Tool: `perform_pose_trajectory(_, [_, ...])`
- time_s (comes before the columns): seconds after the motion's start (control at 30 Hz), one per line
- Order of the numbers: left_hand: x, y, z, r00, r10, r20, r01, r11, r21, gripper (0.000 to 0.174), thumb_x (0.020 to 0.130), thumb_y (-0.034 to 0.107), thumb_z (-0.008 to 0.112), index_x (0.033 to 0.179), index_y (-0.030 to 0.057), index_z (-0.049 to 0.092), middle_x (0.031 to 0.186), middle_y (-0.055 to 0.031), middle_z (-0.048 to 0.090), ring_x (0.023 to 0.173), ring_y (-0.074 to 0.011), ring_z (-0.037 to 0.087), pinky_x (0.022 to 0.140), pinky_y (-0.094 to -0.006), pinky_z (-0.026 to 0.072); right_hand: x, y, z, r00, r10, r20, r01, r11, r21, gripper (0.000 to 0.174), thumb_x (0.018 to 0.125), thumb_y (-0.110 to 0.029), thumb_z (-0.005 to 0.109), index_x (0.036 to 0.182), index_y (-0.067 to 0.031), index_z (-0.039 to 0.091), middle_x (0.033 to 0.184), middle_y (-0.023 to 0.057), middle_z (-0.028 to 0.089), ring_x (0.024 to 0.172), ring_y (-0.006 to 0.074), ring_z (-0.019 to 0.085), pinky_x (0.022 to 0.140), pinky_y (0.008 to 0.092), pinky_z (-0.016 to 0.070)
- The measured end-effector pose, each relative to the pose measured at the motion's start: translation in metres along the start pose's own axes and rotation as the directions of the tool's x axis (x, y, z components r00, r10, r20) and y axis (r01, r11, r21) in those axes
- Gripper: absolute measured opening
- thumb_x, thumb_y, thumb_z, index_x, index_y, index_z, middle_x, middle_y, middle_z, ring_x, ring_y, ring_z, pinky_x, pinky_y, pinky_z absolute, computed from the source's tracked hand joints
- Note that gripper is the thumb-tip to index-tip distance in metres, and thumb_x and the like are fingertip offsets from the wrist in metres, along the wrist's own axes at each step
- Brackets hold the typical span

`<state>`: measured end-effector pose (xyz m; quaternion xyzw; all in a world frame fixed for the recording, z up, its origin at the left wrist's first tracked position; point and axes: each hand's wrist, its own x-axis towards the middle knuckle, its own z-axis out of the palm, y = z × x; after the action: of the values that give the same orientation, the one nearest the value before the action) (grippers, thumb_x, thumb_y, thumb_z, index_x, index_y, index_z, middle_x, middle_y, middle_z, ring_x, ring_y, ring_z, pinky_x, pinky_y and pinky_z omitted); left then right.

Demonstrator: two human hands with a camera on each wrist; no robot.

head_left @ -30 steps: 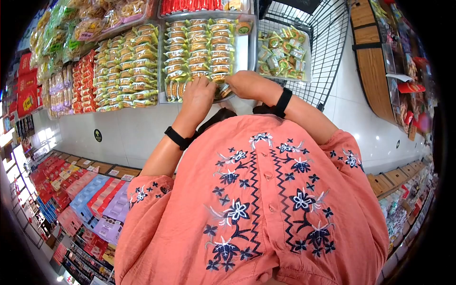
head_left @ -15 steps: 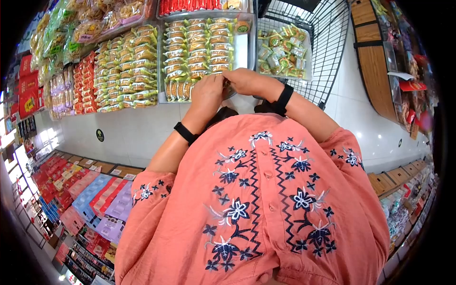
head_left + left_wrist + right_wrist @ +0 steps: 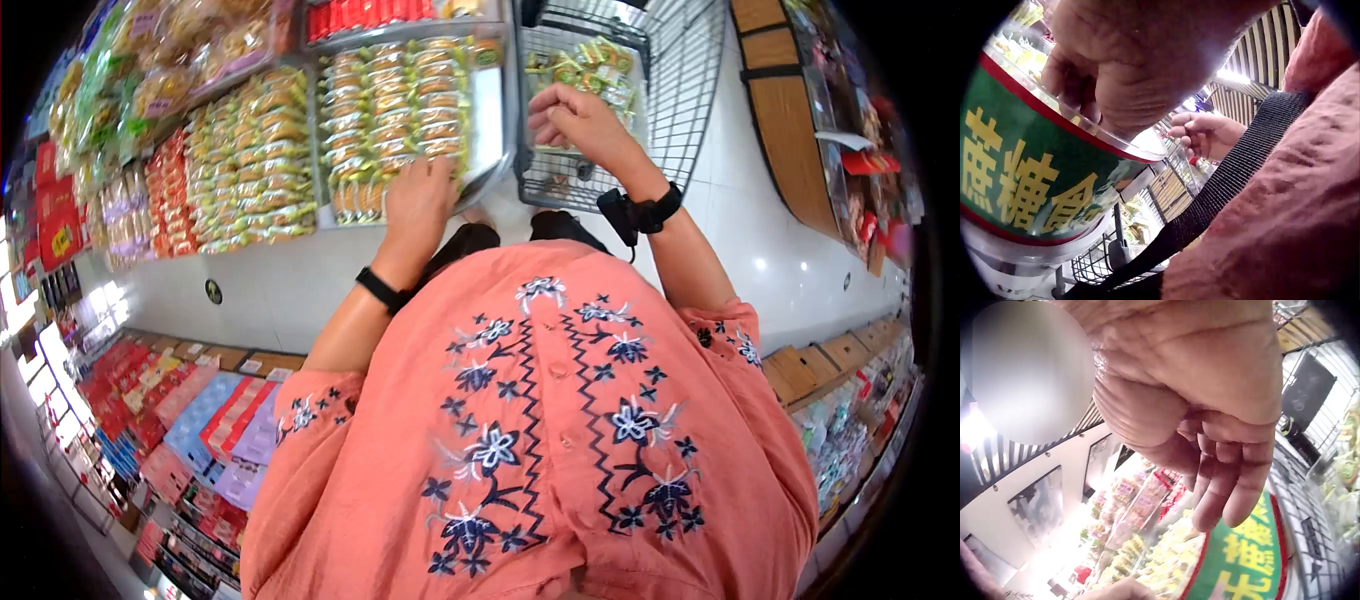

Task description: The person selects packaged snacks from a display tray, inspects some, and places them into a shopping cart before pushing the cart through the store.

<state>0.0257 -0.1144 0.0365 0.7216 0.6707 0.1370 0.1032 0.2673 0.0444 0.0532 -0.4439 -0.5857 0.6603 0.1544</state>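
Wrapped pastries [image 3: 438,100] just beside fingers [image 3: 422,172] of left hand [image 3: 415,205]; right hand [image 3: 592,128] over cart [image 3: 688,85].

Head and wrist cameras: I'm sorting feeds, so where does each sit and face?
Head: on the person's head, facing forward and down; the embroidered coral shirt, both arms, left hand and right hand show.
Left wrist: on that wrist, facing the left hand above a green label with yellow characters; the shirt and right hand show.
Right wrist: on that wrist, facing the right hand, with a similar green label beyond.
Shared: both wrist views show the right hand; all three, a wire shopping cart.
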Motion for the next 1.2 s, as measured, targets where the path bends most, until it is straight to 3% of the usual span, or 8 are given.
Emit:
perform_pose_trajectory(0.23, [0.003, 0.007, -0.002, 0.998, -0.008, 0.056, 0.007, 1.000, 0.021, 0.027, 0.086, 0.014, 0.075, 0.110, 0.0089, 0.064, 0.091, -0.0133, 0.061, 0.087, -0.0339, 0.061, 0.075, -0.0454, 0.0482, 0.004, 0.104, -0.067, 0.972, 0.230, -0.057, -0.225, 0.972, 0.071, 0.032, 0.097, -0.018, 0.054, 0.121, 0.0023, 0.060, 0.101, 0.0134, 0.071, 0.081, 0.0202, 0.072, 0.068, 0.0304, 0.0591])
perform_pose_trajectory(0.57, [0.014, 0.023, -0.004, 0.965, -0.182, 0.189, 0.198, 0.978, -0.064, 0.031, 0.083, 0.008, 0.075, 0.111, 0.0069, 0.064, 0.091, -0.0135, 0.060, 0.087, -0.0349, 0.059, 0.075, -0.0468, 0.0474, 0.027, 0.238, -0.155, 0.781, 0.526, -0.337, -0.471, 0.850, 0.235, 0.027, 0.095, -0.019, 0.056, 0.110, 0.0014, 0.063, 0.094, 0.0135, 0.068, 0.073, 0.0244, 0.074, 0.054, 0.0320, 0.0586])
perform_pose_trajectory(0.7, [0.015, 0.026, 0.000, 0.945, -0.250, 0.210, 0.260, 0.965, -0.023, 0.029, 0.084, 0.007, 0.075, 0.110, 0.0044, 0.064, 0.090, -0.0135, 0.060, 0.086, -0.0345, 0.060, 0.075, -0.0456, 0.0473, 0.051, 0.245, -0.181, 0.758, 0.541, -0.365, -0.484, 0.841, 0.241, 0.027, 0.095, -0.018, 0.059, 0.115, -0.0004, 0.062, 0.099, 0.0118, 0.066, 0.080, 0.0251, 0.073, 0.059, 0.0332, 0.0601])
perform_pose_trajectory(0.87, [0.021, 0.036, 0.001, 0.941, -0.290, 0.174, 0.297, 0.955, -0.016, 0.025, 0.086, 0.005, 0.073, 0.109, 0.0024, 0.062, 0.090, -0.0147, 0.059, 0.085, -0.0343, 0.058, 0.077, -0.0445, 0.0465, 0.078, 0.230, -0.194, 0.796, 0.491, -0.354, -0.368, 0.857, 0.361, 0.050, 0.093, -0.012, 0.061, 0.138, 0.0039, 0.046, 0.119, 0.0157, 0.064, 0.093, 0.0283, 0.073, 0.069, 0.0339, 0.0610])
perform_pose_trajectory(0.97, [0.024, 0.046, 0.001, 0.927, -0.337, 0.167, 0.343, 0.939, -0.010, 0.024, 0.086, 0.003, 0.072, 0.108, 0.0023, 0.062, 0.090, -0.0144, 0.058, 0.085, -0.0335, 0.057, 0.077, -0.0440, 0.0464, 0.095, 0.232, -0.194, 0.819, 0.445, -0.362, -0.257, 0.850, 0.460, 0.046, 0.094, -0.015, 0.061, 0.133, 0.0061, 0.049, 0.117, 0.0199, 0.064, 0.085, 0.0283, 0.074, 0.063, 0.0338, 0.0619])
perform_pose_trajectory(1.1, [0.024, 0.055, 0.002, 0.903, -0.399, 0.159, 0.404, 0.915, 0.000, 0.024, 0.086, 0.002, 0.071, 0.108, 0.0028, 0.062, 0.091, -0.0133, 0.058, 0.085, -0.0320, 0.056, 0.078, -0.0431, 0.0468, 0.120, 0.225, -0.193, 0.753, 0.607, -0.255, -0.367, 0.709, 0.602, 0.045, 0.096, -0.017, 0.060, 0.132, 0.0067, 0.049, 0.120, 0.0210, 0.062, 0.090, 0.0308, 0.074, 0.065, 0.0362, 0.0625])
perform_pose_trajectory(1.13, [0.022, 0.056, 0.003, 0.896, -0.416, 0.159, 0.420, 0.908, 0.010, 0.024, 0.086, 0.002, 0.071, 0.108, 0.0029, 0.062, 0.090, -0.0131, 0.058, 0.085, -0.0316, 0.056, 0.078, -0.0429, 0.0469, 0.127, 0.232, -0.192, 0.733, 0.638, -0.235, -0.399, 0.684, 0.610, 0.043, 0.097, -0.020, 0.064, 0.129, 0.0061, 0.050, 0.119, 0.0230, 0.063, 0.100, 0.0352, 0.071, 0.077, 0.0453, 0.0630])
perform_pose_trajectory(1.2, [0.020, 0.055, 0.005, 0.881, -0.447, 0.153, 0.453, 0.891, -0.004, 0.024, 0.086, 0.002, 0.072, 0.108, 0.0024, 0.062, 0.091, -0.0129, 0.058, 0.085, -0.0307, 0.057, 0.078, -0.0421, 0.0473, 0.135, 0.240, -0.192, 0.726, 0.660, -0.192, -0.438, 0.659, 0.611, 0.043, 0.097, -0.018, 0.061, 0.130, 0.0082, 0.049, 0.120, 0.0244, 0.065, 0.095, 0.0331, 0.073, 0.070, 0.0407, 0.0628])
